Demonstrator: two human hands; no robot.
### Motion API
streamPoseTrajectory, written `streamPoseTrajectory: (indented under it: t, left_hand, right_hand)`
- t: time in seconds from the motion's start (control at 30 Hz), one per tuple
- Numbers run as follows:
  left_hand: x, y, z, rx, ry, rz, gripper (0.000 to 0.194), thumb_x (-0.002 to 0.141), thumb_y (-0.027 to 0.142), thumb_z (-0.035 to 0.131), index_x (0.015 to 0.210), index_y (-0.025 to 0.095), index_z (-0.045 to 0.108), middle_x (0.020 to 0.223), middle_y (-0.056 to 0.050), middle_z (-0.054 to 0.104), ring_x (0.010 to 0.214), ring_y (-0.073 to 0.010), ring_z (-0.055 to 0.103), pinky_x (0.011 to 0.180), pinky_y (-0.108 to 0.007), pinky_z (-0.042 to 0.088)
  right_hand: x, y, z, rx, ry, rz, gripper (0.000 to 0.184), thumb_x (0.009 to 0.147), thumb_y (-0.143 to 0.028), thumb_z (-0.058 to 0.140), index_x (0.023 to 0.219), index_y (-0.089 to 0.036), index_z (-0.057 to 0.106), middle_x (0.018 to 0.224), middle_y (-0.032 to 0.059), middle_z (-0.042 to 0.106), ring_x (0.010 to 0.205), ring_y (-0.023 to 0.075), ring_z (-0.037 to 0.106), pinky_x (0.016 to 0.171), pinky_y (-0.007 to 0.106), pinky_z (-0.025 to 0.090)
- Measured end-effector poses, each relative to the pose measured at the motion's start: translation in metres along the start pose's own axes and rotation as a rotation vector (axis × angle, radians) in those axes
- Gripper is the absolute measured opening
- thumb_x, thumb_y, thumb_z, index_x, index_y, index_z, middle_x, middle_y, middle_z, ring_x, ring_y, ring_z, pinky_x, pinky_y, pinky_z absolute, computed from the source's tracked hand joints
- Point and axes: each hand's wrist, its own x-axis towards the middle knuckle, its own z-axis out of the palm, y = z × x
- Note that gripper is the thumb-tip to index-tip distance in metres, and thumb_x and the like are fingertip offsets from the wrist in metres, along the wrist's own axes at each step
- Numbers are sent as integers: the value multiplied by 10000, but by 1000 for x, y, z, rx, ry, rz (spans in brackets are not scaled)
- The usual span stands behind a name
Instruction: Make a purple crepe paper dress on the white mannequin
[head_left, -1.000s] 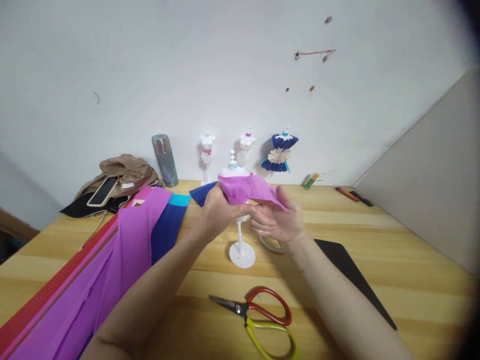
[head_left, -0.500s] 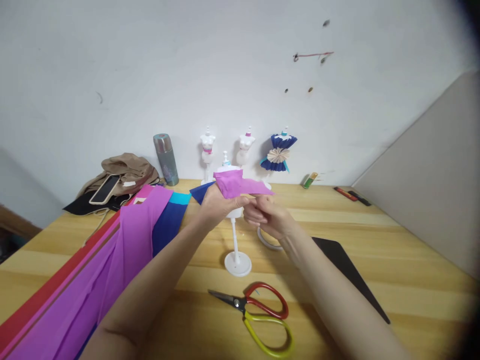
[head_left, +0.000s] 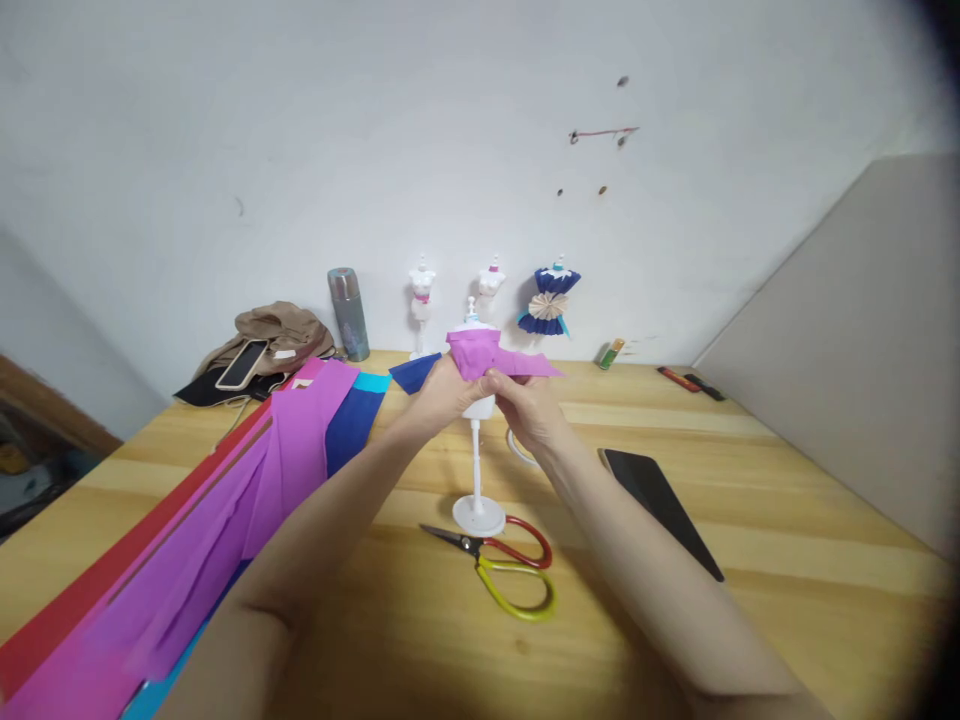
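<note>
Ok so, purple fabric [head_left: 472, 350]'s across the bust of the mini mannequin [head_left: 475, 465], mid-table; can't see round back. One end's sticking out loose. L hand [head_left: 442, 395] & R hand [head_left: 531, 408] both pinching the fabric, thumbs close tgthr. Scissors [head_left: 470, 545] by the base, wood table [head_left: 780, 510], pleated navy outfit [head_left: 547, 324] near the pale wall [head_left: 420, 130] btw.

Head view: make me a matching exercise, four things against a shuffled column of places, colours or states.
1. scissors
2. metal flask
3. purple cloth on the mannequin
4. black slab

A. standing beside the brown cloth
B. held by the left hand and right hand
C. lying flat, right of the right forearm
D. one red handle, one yellow

Pairs: 1-D; 2-A; 3-B; 4-C
</note>
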Motion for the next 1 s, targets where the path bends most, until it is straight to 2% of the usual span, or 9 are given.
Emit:
streamPoseTrajectory:
  t: [0.07, 0.17, 0.3, 0.4, 0.47, 0.6, 0.8, 0.9, 1.0]
  left_hand:
    - [-2, 3, 2, 13, 14, -19, 467, 777, 546, 728, 988, 141, 633, 1023, -122, 690, 1020, -258, 644, 920, -372, 505]
    - [-11, 6, 5, 51, 48, -77, 476, 756, 525, 742, 992, 128, 631, 1003, -126, 688, 996, -260, 645, 917, -391, 504]
    - [-33, 8, 6, 91, 56, -167, 394, 735, 358, 733, 1050, 142, 641, 1011, -95, 687, 997, -261, 642, 895, -391, 512]
    - [-49, 9, 3, 80, 60, -199, 458, 649, 203, 700, 1101, 166, 638, 1032, -63, 684, 1004, -253, 630, 880, -372, 514]
    - [-56, 11, 0, 64, 45, -199, 451, 623, 171, 681, 1072, 163, 646, 1022, -61, 686, 999, -253, 626, 871, -368, 512]
    - [-66, 17, -3, -39, -17, -178, 386, 605, 182, 738, 979, 139, 655, 971, -72, 697, 997, -248, 634, 884, -361, 500]
    - [-80, 19, 2, -347, 84, -197, 446, 545, 230, 848, 937, 132, 659, 835, -26, 693, 742, -140, 631, 710, -264, 491]
    - [-92, 12, 5, -446, 106, -227, 454, 550, 281, 871, 925, 129, 666, 791, -22, 692, 672, -120, 610, 662, -247, 465]
    - [-108, 3, 8, -479, 84, -277, 457, 573, 317, 880, 923, 115, 666, 808, -46, 702, 704, -135, 624, 680, -256, 454]
  right_hand:
    - [-1, 0, -1, -77, 15, -54, 371, 566, -466, 871, 770, -219, 685, 740, 18, 713, 711, 191, 635, 723, 350, 517]
    - [-6, 2, -4, -125, 9, -49, 311, 595, -454, 850, 702, -203, 701, 676, 20, 705, 648, 180, 616, 681, 342, 503]
    - [-20, 9, -7, -160, -1, -29, 296, 610, -458, 830, 618, -202, 681, 589, 5, 666, 592, 166, 587, 630, 323, 483]
    - [-34, 12, -6, -177, -1, -22, 282, 619, -455, 816, 641, -205, 688, 601, -1, 660, 571, 151, 552, 584, 301, 455]
    - [-43, 12, -3, -188, 0, -26, 266, 634, -442, 803, 645, -206, 681, 597, -10, 639, 556, 139, 522, 566, 291, 433]
    - [-58, 3, 4, -205, -1, -60, 251, 635, -421, 790, 676, -207, 665, 607, -21, 603, 571, 133, 493, 581, 292, 418]
    - [-84, -13, 15, -236, -1, -132, 239, 664, -363, 790, 655, -208, 608, 609, -29, 548, 590, 126, 467, 602, 292, 400]
    - [-97, -13, 15, -235, -42, -107, 223, 671, -360, 792, 674, -207, 630, 605, -29, 543, 583, 127, 463, 581, 286, 383]
    - [-106, -3, 12, -207, -64, -52, 258, 700, -412, 764, 641, -203, 624, 569, -21, 546, 551, 133, 476, 567, 294, 389]
